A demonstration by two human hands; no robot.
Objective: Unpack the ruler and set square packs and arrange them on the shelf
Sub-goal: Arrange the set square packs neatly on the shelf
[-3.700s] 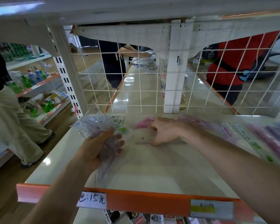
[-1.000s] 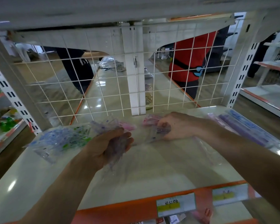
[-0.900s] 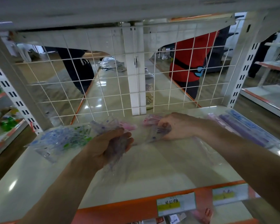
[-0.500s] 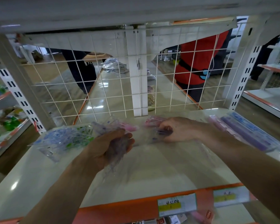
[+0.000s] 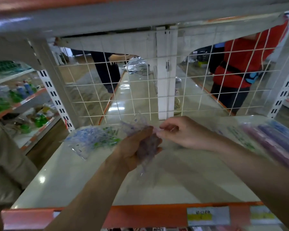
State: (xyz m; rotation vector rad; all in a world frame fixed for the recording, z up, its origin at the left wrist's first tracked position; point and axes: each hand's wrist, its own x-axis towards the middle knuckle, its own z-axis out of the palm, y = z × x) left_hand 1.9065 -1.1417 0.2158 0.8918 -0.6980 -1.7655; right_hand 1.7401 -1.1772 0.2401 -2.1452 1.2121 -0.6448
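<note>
My left hand (image 5: 137, 147) is curled round a crumpled clear bag (image 5: 144, 165), held just above the white shelf (image 5: 90, 180), roughly mid-shelf. Inside the bag are purple-tinted packs (image 5: 148, 144), bunched up, so I can't tell the no. of them. My right hand (image 5: 182, 134) is at the bag's mouth, thumb & forefinger pinching a pinkish pack edge (image 5: 155, 129) that pokes out; it's too blurred to say more. On the shelf, left of the bag, 1 loose pile (image 5: 93, 139) of blue & green printed packs lies fanned out near the wire mesh back (image 5: 123, 90); the count within the pile isn't readable. On the right side of the shelf, long ruler packs (image 5: 277, 144) lie side by side, purple, pink & blue, approx 3-4 visible, though blur merges them. Beside them is 1 flat pack w/ green print (image 5: 240, 139). The front rail (image 5: 140, 215) is orange w/ 2 yellow-striped price labels (image 5: 208, 215). Behind the mesh are 2 people: 1 in red (image 5: 240, 64), 1 in dark clothes (image 5: 107, 70).
</note>
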